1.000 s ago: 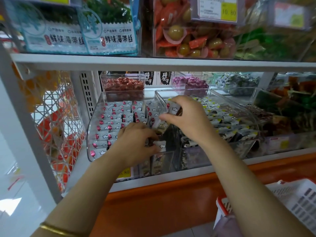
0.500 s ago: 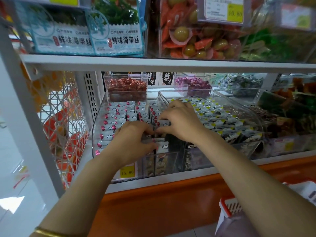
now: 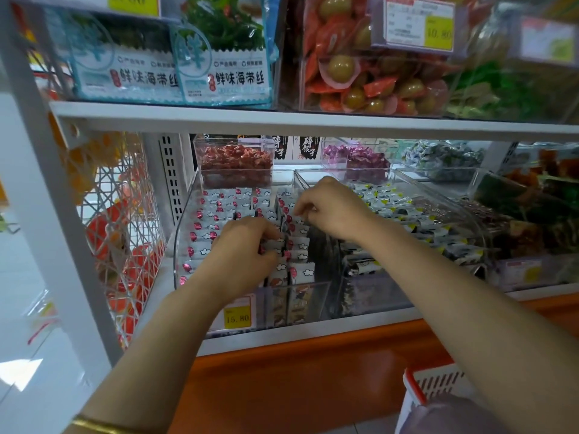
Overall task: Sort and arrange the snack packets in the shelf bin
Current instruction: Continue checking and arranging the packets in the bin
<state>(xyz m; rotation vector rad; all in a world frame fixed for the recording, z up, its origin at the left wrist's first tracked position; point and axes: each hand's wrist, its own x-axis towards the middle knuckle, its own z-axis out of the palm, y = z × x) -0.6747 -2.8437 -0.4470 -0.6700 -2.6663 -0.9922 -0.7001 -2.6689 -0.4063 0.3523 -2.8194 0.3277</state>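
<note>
Our left hand (image 3: 244,245) and right hand (image 3: 332,208) each pinch white snack packets (image 3: 299,245) standing between them in the clear shelf bin (image 3: 188,214).

White shelf (image 3: 313,332) – clear bins (image 3: 188,220) w/ snack packets (image 3: 206,227).

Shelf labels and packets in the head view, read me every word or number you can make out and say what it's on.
"鲜味海带丝": on both pale blue seaweed packets on the upper shelf.
"15.80": yellow price tag on the front of the clear plastic bin.
"10.80": yellow price tag on the clear upper box of orange snacks.
Top-left yellow tag: cut off, only "80" shows.
Black-and-white signs at the back: blurred.
Small white packets: print too small.
</note>
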